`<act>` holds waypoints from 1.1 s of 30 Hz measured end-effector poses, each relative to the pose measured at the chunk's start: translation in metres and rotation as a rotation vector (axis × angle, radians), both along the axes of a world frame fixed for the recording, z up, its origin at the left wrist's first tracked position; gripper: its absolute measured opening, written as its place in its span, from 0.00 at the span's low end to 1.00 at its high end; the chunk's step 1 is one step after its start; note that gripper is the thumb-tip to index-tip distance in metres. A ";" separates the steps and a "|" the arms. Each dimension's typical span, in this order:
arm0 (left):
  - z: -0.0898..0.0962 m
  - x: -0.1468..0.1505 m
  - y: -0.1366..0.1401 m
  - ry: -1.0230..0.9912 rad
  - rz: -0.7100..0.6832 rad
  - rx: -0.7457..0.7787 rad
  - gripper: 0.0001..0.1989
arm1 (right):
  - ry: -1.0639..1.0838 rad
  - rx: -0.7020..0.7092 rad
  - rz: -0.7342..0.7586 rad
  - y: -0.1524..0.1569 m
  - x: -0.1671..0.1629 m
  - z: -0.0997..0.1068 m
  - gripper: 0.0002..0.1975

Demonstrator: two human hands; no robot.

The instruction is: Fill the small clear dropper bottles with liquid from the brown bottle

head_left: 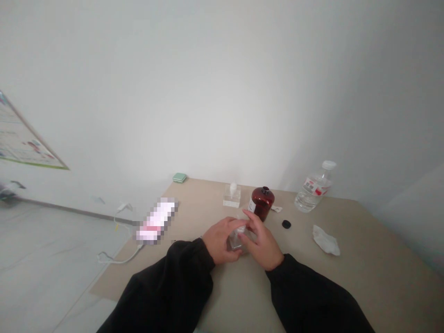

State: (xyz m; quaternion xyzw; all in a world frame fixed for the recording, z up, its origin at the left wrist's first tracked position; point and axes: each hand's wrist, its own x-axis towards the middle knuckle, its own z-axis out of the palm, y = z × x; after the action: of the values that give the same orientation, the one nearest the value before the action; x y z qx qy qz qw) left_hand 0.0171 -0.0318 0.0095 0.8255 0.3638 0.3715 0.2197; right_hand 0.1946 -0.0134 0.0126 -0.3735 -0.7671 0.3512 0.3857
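Between my hands, low over the table, is a small clear glass bottle (236, 241), partly covered by my fingers. My left hand (221, 239) wraps its left side, thumb toward me. My right hand (262, 244) closes on the top and right side, its thumb and fingers bent around the upper part. What lies under those fingertips is hard to make out. Just behind my right hand stands a dark red-brown bottle (264, 200) with an uncapped narrow neck and a white label. A black cap (286, 224) lies to its right.
A clear square block-like bottle with a white rounded top (231, 199) stands behind my hands. At right are a water bottle (311, 192) and a crumpled white tissue (326, 240). A phone (157, 220) with a white cable lies left, and a green case (179, 177) sits at the back corner.
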 end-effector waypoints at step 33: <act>-0.007 0.002 0.002 -0.031 -0.013 0.081 0.38 | -0.152 0.100 -0.116 -0.006 -0.003 0.006 0.28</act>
State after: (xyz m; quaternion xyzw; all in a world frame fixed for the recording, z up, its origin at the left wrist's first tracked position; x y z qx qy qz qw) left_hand 0.0193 -0.0294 0.0030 0.8302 0.3396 0.3971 0.1942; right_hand 0.1912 -0.0195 0.0184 -0.4232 -0.7879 0.2599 0.3642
